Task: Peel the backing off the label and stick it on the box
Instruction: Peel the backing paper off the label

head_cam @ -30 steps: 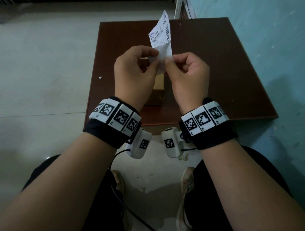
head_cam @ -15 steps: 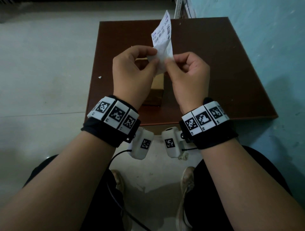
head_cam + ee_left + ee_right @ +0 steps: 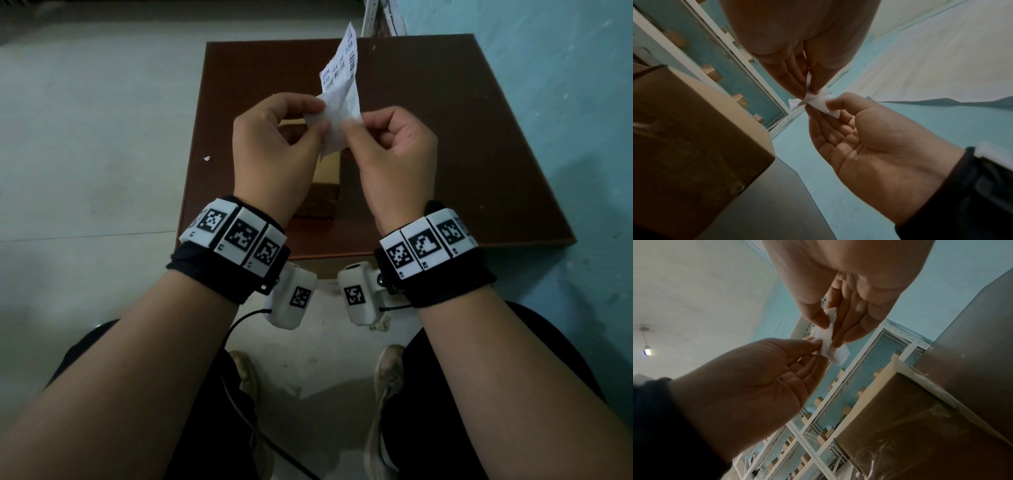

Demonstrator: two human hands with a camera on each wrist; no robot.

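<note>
The left hand pinches the lower edge of the shipping label between thumb and fingers; just right of them the right hand pinches the same edge. The label stands up beyond both sets of fingertips, above the cardboard box on the worktop. Judging by this, the backing is being started; next, the layers need pulling apart. Only the head view shows the printed barcode; the wrist views show the pinched, creased corner.
</note>
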